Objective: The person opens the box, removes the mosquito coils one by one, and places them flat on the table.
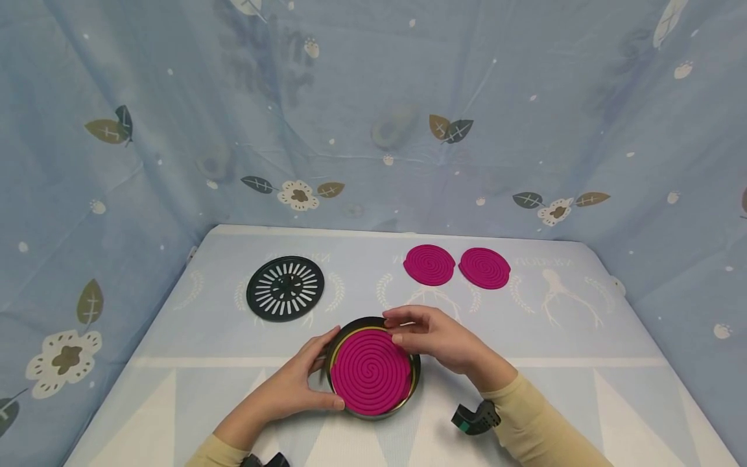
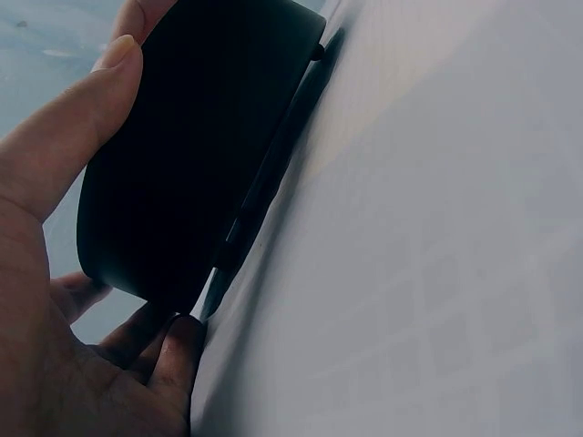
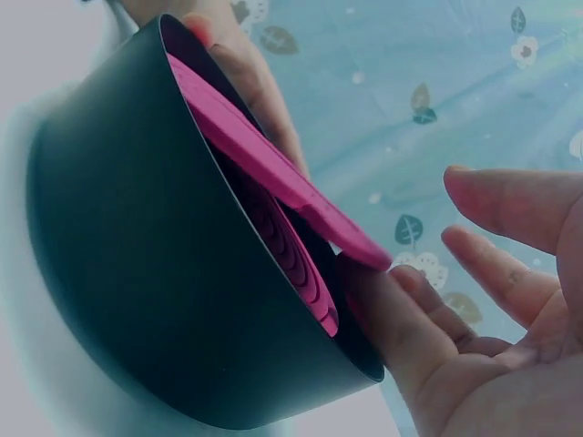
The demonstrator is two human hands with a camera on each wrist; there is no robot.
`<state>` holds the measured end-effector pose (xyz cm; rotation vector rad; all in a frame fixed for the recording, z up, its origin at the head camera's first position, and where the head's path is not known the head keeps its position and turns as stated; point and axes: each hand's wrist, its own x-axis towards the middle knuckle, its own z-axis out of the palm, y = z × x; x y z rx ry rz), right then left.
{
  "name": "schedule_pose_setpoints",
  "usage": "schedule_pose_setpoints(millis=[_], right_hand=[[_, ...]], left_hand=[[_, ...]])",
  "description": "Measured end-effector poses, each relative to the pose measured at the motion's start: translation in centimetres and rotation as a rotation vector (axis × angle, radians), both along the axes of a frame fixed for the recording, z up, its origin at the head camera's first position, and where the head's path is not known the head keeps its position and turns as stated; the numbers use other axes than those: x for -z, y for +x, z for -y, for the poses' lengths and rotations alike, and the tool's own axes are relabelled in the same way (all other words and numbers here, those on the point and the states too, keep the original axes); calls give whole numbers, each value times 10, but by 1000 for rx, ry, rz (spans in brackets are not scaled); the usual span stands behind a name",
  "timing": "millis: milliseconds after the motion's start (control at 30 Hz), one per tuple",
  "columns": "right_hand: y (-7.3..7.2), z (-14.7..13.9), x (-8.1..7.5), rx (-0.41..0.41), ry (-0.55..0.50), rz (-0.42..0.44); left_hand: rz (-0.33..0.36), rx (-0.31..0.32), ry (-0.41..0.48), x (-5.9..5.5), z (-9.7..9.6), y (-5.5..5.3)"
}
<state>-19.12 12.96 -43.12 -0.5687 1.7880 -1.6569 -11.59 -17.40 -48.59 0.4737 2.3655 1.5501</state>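
Observation:
A round dark tin (image 1: 417, 373) with a yellowish inner rim stands on the table. My left hand (image 1: 297, 387) holds it by its left side, thumb at the front and fingers behind; the left wrist view shows the tin's dark wall (image 2: 191, 137) in the grip. A magenta mosquito coil (image 1: 370, 371) lies at the tin's mouth. From the right wrist view this upper coil (image 3: 273, 164) leans on a slant, one edge above the rim, with another magenta coil (image 3: 296, 259) below. My right hand (image 1: 434, 340) touches the raised edge with one digit, its other fingers loosely spread.
A black slotted round lid (image 1: 285, 288) lies at the back left of the table. Two more magenta coils (image 1: 428, 264) lie side by side near the back edge. Blue patterned cloth (image 1: 373, 117) hangs behind and at both sides.

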Motion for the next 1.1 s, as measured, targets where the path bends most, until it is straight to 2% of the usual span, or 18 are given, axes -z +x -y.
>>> schedule_pose_setpoints(millis=[133, 433, 767, 1100], right_hand=[[3, -3, 1, -4, -14, 28], [13, -9, 3, -49, -93, 148], [20, -13, 7, -56, -145, 198], [28, -12, 10, -70, -104, 176]], left_hand=[[3, 3, 2, 0, -1, 0], [12, -6, -10, -2, -1, 0], [-1, -6, -10, -2, -1, 0], [8, -11, -16, -1, -1, 0]])
